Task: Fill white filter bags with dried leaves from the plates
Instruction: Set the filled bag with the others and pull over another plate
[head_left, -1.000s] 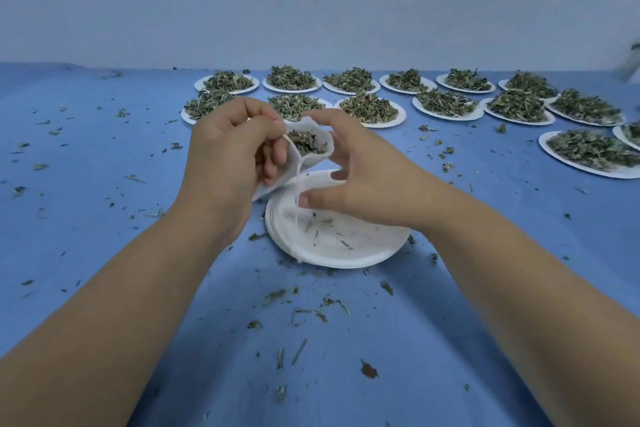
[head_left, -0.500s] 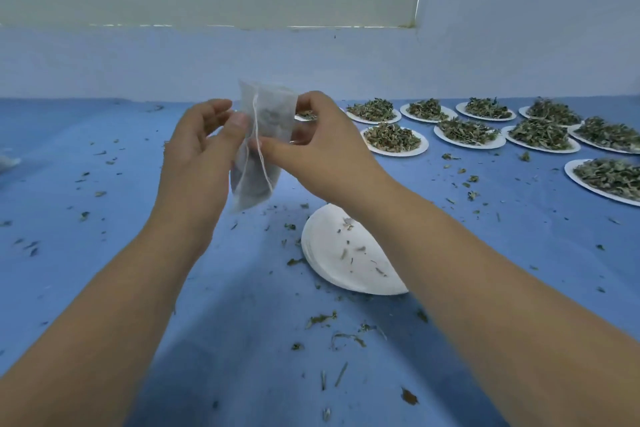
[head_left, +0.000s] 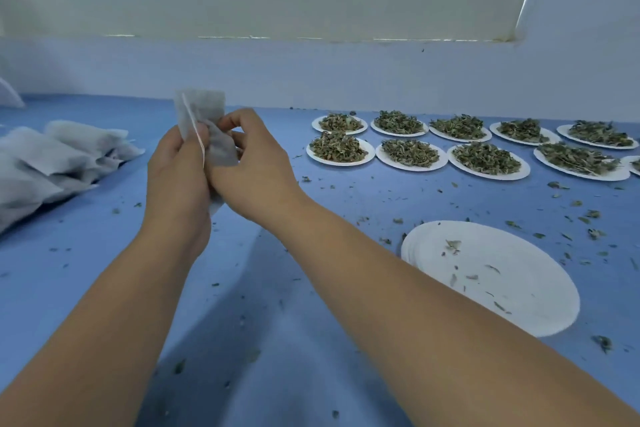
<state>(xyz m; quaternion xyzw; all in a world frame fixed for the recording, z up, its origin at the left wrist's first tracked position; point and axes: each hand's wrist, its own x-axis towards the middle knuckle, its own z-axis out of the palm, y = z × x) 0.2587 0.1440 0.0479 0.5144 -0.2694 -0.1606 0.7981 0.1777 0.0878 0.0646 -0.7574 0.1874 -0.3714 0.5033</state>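
Note:
A white filter bag (head_left: 207, 121) with dark leaves showing through stands upright between both hands, above the blue table. My left hand (head_left: 176, 177) grips its left side, where a white drawstring hangs. My right hand (head_left: 252, 170) pinches its right side with thumb and fingers. A stack of white plates (head_left: 491, 274) holding only a few leaf crumbs lies at the right. Several plates of dried leaves (head_left: 341, 149) stand in two rows at the back right.
A pile of white filter bags (head_left: 52, 163) lies at the far left on the blue table (head_left: 311, 340). Leaf crumbs are scattered over the cloth. A pale wall rises right behind the table.
The view has swung left, so the plates now sit at the right and the pile of bags has come into sight. The bag went from open above the plate to upright between both hands.

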